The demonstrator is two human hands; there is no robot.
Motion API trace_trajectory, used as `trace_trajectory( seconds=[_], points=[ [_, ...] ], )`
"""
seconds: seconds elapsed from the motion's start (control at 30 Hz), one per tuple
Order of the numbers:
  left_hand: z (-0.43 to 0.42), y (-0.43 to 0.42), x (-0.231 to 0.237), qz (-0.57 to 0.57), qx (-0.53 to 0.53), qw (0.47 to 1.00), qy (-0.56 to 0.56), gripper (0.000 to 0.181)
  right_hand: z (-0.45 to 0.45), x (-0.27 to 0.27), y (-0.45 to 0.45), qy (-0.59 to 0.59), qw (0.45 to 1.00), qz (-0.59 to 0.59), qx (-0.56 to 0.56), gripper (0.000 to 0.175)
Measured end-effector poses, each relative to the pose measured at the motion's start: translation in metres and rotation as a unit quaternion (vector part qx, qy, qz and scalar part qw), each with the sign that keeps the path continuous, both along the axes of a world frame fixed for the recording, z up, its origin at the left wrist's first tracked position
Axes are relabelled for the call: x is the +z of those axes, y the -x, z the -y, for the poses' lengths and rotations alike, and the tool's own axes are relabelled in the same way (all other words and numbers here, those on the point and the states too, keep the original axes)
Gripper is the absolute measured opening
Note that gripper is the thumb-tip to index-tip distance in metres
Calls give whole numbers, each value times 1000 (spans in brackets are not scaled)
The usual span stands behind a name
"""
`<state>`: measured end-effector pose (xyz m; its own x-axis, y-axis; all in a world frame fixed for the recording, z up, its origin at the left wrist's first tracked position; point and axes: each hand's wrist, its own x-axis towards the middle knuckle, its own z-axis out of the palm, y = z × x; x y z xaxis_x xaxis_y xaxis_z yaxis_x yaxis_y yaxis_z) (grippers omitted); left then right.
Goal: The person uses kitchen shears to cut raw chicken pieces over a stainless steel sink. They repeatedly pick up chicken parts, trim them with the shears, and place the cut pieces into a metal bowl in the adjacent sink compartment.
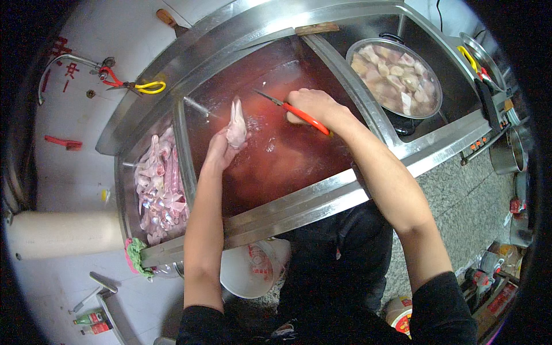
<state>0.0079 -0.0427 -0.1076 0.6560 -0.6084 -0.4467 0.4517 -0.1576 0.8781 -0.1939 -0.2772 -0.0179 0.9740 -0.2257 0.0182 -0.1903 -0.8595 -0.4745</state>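
Over the middle basin of a stainless steel sink point(297, 189), filled with reddish water point(276, 168), my left hand point(224, 148) holds a plucked bird's head, apparently a duck's point(236, 129), with its bill pointing away from me. To its right my right hand point(312, 108) is closed around red-handled scissors point(304, 117), whose blades point left toward the bill without touching it. Pale poultry pieces with necks and heads point(161, 185) are heaped in the left basin. A round metal pot of cut meat pieces in liquid point(394, 79) stands in the right basin.
A wooden-handled tool point(317, 28) lies across the sink's back rim and divider. Yellow-and-red-handled scissors point(142, 87) hang by the tap point(69, 58) at the left. A green and pink cloth point(137, 258) covers the near left corner. A white bucket point(250, 271) is below the front edge.
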Motion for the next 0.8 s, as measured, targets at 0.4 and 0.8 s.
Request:
trace_trajectory(
  seconds=[0.4,0.8],
  points=[
    [24,44,83,114,-66,979,156,39,-11,18,-2,-46,982,161,-88,37],
    [18,19,45,191,-46,979,53,35,-15,20,-4,-25,988,112,-99,36]
  ],
)
